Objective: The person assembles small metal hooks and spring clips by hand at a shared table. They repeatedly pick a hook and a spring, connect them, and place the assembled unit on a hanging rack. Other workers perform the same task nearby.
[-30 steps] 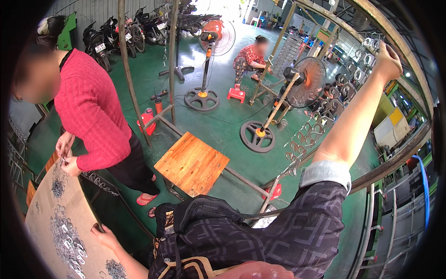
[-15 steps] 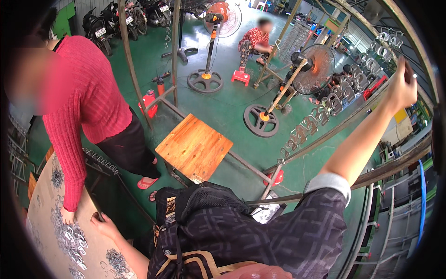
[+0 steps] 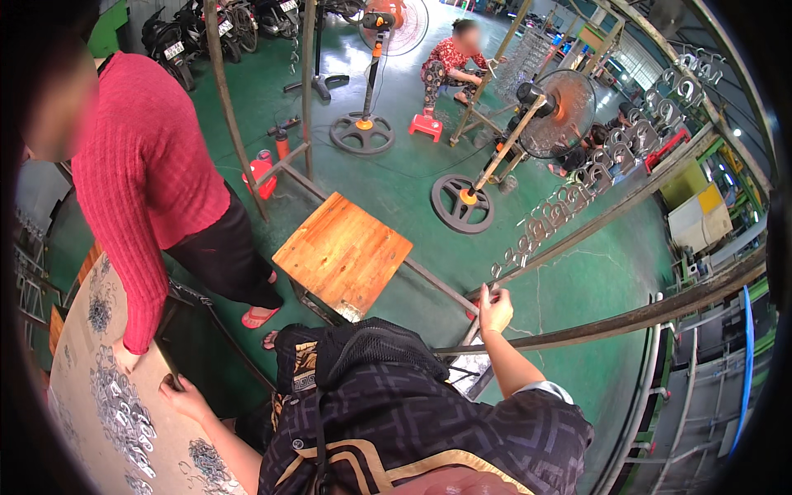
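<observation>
My left hand (image 3: 188,402) is closed over the edge of a tan-topped table (image 3: 82,363), fingers on the board. Beside it, piles of small metal hooks (image 3: 124,412) and a heap of dark wire pieces (image 3: 206,462) lie on the tabletop. In front of me, to the right, my right hand (image 3: 495,312) is pinched at the lower end of a slanting row of hanging metal hooks (image 3: 544,216). What its fingers hold is too small to tell. A co-worker in a red knitted sweater (image 3: 153,148) leans over the table, one hand (image 3: 125,356) on the hook pile.
A wooden stool (image 3: 342,256) stands ahead, beside a metal frame (image 3: 441,286). Two standing fans (image 3: 466,202) (image 3: 363,136) are farther off. Another person (image 3: 454,70) sits by a red low stool (image 3: 426,126). A long curved rail (image 3: 627,324) crosses on the right.
My right hand has come down and leftward from high on the right to the row's lower end. The co-worker's hand has shifted slightly up the pile. My left hand stays at the table edge.
</observation>
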`<state>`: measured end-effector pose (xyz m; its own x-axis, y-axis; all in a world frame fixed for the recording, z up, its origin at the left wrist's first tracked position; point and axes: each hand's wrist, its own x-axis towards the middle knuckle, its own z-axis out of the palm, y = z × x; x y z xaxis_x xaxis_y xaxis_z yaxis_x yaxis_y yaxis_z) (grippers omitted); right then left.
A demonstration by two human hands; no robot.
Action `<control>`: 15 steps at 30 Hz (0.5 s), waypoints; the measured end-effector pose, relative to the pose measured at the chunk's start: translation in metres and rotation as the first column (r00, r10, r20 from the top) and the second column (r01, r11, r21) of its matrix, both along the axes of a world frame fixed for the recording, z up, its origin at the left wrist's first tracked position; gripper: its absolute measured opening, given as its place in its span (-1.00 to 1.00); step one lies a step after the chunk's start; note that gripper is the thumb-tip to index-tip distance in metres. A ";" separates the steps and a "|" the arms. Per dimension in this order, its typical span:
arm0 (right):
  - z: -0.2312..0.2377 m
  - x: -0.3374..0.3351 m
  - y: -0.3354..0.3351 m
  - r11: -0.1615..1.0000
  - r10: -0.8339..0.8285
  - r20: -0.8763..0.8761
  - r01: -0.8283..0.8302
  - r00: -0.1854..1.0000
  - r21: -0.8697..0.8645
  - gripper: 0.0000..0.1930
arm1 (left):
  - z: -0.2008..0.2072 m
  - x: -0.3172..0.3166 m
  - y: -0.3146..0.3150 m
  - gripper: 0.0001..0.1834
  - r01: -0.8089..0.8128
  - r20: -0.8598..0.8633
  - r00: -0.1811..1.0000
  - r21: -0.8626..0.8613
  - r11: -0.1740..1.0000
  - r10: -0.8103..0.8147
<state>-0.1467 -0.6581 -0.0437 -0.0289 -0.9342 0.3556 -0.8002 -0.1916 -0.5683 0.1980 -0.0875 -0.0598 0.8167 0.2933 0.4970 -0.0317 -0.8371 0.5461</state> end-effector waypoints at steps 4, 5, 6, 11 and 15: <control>-0.015 0.000 -0.020 0.961 -0.277 0.004 0.277 0.961 -0.002 -0.35 | 0.002 -0.002 0.000 -0.74 -0.001 0.031 1.000 -0.049 0.999 0.003; -0.016 -0.004 -0.027 0.966 -0.256 -0.015 0.256 0.967 0.028 -0.35 | 0.002 -0.002 -0.001 -0.74 0.000 0.030 1.000 -0.036 0.999 0.001; -0.019 -0.009 -0.034 0.961 -0.264 0.022 0.262 0.964 0.085 -0.40 | 0.003 -0.002 -0.002 -0.74 0.000 0.028 1.000 -0.023 1.000 0.001; -0.017 -0.012 -0.048 0.965 -0.254 0.121 0.243 0.960 0.096 -0.63 | 0.000 -0.002 0.000 -0.75 -0.006 0.031 0.999 -0.005 1.000 0.006; -0.022 -0.009 -0.050 0.982 -0.182 0.194 0.186 0.964 -0.005 -0.71 | 0.002 -0.003 -0.002 -0.75 0.003 0.034 0.999 -0.017 1.000 -0.002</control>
<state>-0.1558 -0.7079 -0.0659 -0.2695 -0.8981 0.3475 -0.6992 -0.0657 -0.7119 0.1952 -0.0895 -0.0574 0.8000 0.2996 0.5199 -0.0530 -0.8278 0.5585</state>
